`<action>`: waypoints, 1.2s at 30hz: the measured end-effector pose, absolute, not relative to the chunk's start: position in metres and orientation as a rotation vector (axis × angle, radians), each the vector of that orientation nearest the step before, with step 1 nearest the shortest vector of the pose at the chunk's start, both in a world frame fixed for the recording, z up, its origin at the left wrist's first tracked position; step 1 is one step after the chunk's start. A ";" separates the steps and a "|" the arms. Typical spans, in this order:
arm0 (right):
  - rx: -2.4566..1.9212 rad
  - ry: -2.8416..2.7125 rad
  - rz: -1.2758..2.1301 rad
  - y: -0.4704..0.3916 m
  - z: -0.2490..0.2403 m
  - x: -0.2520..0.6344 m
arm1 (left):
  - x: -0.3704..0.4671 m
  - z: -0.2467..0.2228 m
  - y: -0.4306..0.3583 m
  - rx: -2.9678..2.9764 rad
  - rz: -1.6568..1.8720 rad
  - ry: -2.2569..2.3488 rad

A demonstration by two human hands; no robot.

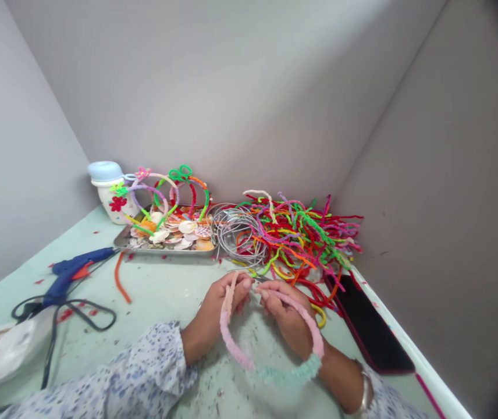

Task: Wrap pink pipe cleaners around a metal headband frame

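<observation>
A hoop-shaped headband (315, 334), wrapped in fuzzy pipe cleaner, hangs between my two hands in a loop that opens at the top. Pink covers both its sides, mint green the bottom curve, and peach the left end. My left hand (218, 311) pinches the peach end between thumb and fingers. In my right hand (290, 320) the other end is gripped near its tip, and the pink side runs down over that hand. The fingertips of both hands are close together, with a small gap between them. Behind them shows a thin dark metal piece (258, 278), mostly hidden.
Behind my hands lie coiled silver wire (240, 233) and a heap of colourful pipe cleaners (305, 230). A metal tray (168, 252) holds shells, with decorated headbands (155, 177) above it. A jar (116, 201), blue glue gun (68, 276) and white bag (9, 349) are left; a phone (373, 326) is right.
</observation>
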State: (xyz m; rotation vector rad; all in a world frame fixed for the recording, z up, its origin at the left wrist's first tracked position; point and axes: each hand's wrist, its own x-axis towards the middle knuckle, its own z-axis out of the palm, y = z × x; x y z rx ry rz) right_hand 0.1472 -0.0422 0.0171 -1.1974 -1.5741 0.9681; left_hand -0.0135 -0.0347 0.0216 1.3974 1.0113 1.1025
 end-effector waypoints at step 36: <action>-1.148 -1.766 0.700 -0.045 0.020 0.147 | -0.018 0.021 -0.038 1.439 0.980 1.085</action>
